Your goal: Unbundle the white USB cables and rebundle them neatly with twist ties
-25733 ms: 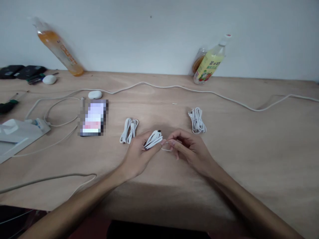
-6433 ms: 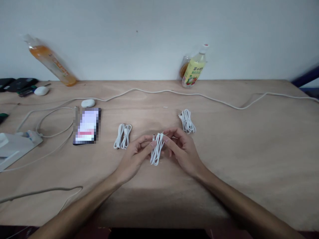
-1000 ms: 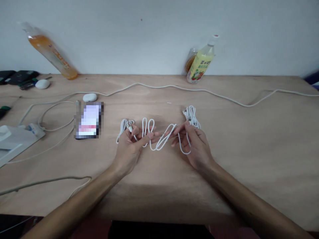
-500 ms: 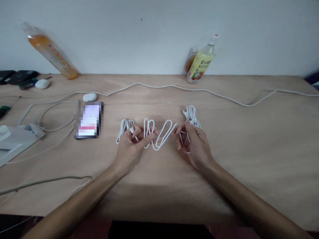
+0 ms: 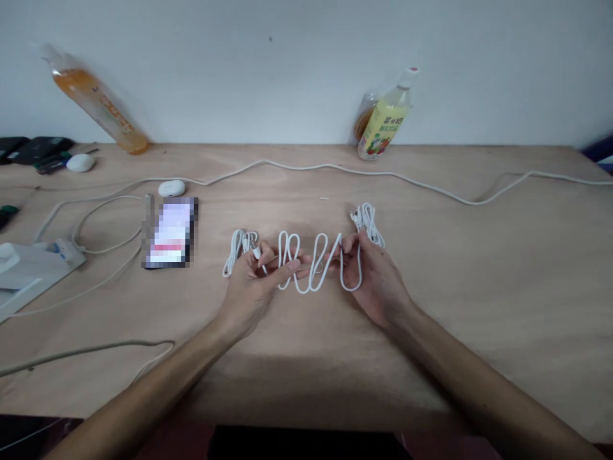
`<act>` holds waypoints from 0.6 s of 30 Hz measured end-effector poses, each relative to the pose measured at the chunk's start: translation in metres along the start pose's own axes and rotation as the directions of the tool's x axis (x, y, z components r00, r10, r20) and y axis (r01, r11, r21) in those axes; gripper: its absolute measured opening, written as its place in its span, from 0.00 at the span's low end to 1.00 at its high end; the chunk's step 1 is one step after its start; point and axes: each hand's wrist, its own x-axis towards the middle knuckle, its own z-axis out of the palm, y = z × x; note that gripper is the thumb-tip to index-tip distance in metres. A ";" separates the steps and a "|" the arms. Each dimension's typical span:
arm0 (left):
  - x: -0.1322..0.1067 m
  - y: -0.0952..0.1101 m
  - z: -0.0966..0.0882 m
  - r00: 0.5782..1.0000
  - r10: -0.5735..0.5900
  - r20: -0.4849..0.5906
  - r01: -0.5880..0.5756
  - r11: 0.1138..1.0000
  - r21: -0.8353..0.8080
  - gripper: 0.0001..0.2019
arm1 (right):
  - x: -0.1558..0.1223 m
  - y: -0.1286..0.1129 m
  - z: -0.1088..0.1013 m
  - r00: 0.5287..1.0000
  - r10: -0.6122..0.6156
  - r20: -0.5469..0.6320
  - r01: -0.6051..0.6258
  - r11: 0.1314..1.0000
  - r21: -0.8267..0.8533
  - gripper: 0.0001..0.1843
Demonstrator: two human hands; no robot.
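A white charging cable point(image 5: 313, 281), bent into several loose loops, stretches between my two hands above the table. My left hand point(image 5: 251, 281) is closed on its left part, thumb over the loops, and a plug end shows by the index finger. The cable's right part is pinched by my right hand point(image 5: 376, 275), whose fingertips are partly hidden behind the cord. Just beyond my left hand lies a coiled white cable point(image 5: 234, 252). Another coiled white cable point(image 5: 368, 223) rests beyond my right hand, close to its fingers.
A phone point(image 5: 170, 233) and a white earbud case point(image 5: 171, 188) lie to the left, near a white power strip point(image 5: 33, 275) with cords. One long white cord point(image 5: 306, 168) crosses the table's back. An orange drink bottle point(image 5: 98, 108) and a yellow-labelled bottle point(image 5: 385, 121) stand by the wall.
The cable's loops have spread apart between my hands, and its right part now hangs in an open bend before my right hand. My right fingers have shifted their hold; my left hand stays nearly still.
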 end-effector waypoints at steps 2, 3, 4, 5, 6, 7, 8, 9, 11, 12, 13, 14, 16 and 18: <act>0.000 0.001 0.001 0.999 -0.033 0.004 0.033 0.999 -0.025 0.29 | 0.000 -0.001 0.001 1.000 0.007 0.023 -0.008 1.000 0.017 0.24; -0.001 0.001 0.001 0.999 -0.054 0.010 0.054 0.998 -0.037 0.29 | 0.000 -0.001 0.001 0.999 0.011 0.031 -0.012 1.000 0.018 0.24; -0.001 0.002 0.001 0.997 -0.075 0.018 0.076 0.996 -0.050 0.27 | 0.000 -0.002 0.001 0.999 0.016 0.034 -0.016 1.000 0.014 0.24; -0.002 0.002 0.002 0.995 -0.097 0.028 0.099 0.993 -0.066 0.26 | 0.000 -0.003 0.002 0.999 0.021 0.033 -0.022 1.000 0.007 0.24; -0.002 0.003 0.002 0.992 -0.117 0.038 0.120 0.989 -0.083 0.24 | 0.000 -0.003 0.002 0.999 0.027 0.031 -0.026 1.000 -0.004 0.24; -0.003 0.003 0.002 0.990 -0.135 0.048 0.139 0.985 -0.101 0.22 | 0.000 -0.004 0.002 0.999 0.029 0.029 -0.028 0.999 -0.016 0.24; -0.003 0.003 0.001 0.987 -0.149 0.056 0.155 0.981 -0.120 0.19 | 0.000 -0.004 0.002 0.999 0.029 0.031 -0.028 0.999 -0.026 0.24; -0.003 0.004 0.001 0.984 -0.165 0.066 0.173 0.975 -0.137 0.16 | 0.000 -0.004 0.001 0.999 0.029 0.036 -0.027 0.999 -0.034 0.24; -0.004 0.005 0.000 0.977 -0.195 0.090 0.207 0.965 -0.161 0.14 | -0.001 -0.005 0.001 0.998 0.026 0.050 -0.024 0.999 -0.037 0.24; -0.004 0.005 -0.001 0.974 -0.203 0.102 0.217 0.962 -0.167 0.14 | -0.001 -0.005 0.001 0.998 0.026 0.058 -0.024 0.999 -0.035 0.23; -0.004 0.005 -0.002 0.973 -0.206 0.109 0.222 0.960 -0.169 0.14 | -0.002 -0.005 0.001 0.998 0.026 0.064 -0.024 0.999 -0.033 0.23; -0.003 0.005 -0.003 0.973 -0.204 0.111 0.220 0.961 -0.167 0.15 | -0.002 -0.005 0.001 0.997 0.027 0.068 -0.024 0.999 -0.033 0.23; -0.003 0.005 -0.005 0.976 -0.190 0.109 0.206 0.967 -0.153 0.14 | -0.003 -0.005 0.000 0.997 0.019 0.077 -0.016 0.999 -0.046 0.23; -0.002 0.004 -0.006 0.977 -0.174 0.120 0.190 0.972 -0.139 0.13 | -0.004 -0.004 0.000 0.996 0.001 0.090 0.006 0.997 -0.072 0.23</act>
